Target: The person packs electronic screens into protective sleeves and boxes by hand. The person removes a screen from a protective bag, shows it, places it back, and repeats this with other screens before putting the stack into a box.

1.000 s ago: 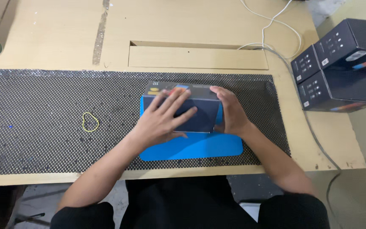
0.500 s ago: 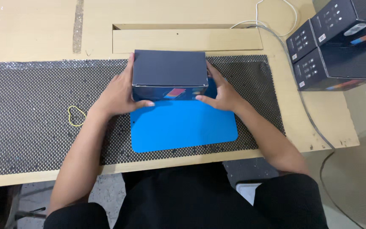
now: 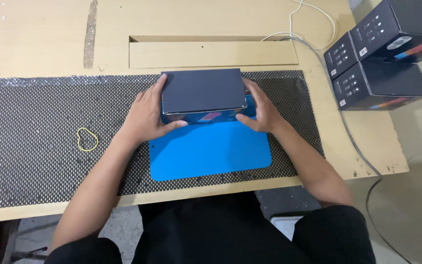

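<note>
Dark box [image 3: 202, 91], a flat rectangular carton with a coloured strip along its near side, sits over the far edge of a blue mat [image 3: 211, 151], roughly midway along the wooden table [image 3: 35, 39]. The left hand [image 3: 147, 117] clasps its left end, fingers curled round the far corner and the thumb pressed flat against the near side. The right hand [image 3: 262, 110] grips the right end in the same way, fingers wrapped over the far right corner and the thumb lying along the near face. Whether the box rests on the mat or is lifted just clear of it is hard to tell from above.

Under the mat a black mesh liner [image 3: 30, 142] runs along the near half of the table to its left edge. A yellow rubber band [image 3: 87, 139] lies on the liner, well to the left of the left hand. Beyond the box a long rectangular recess [image 3: 213, 51] is cut into the tabletop. At the far right corner two more dark boxes [image 3: 382, 54] are stacked, and a white cable [image 3: 313, 12] loops just beside them.
</note>
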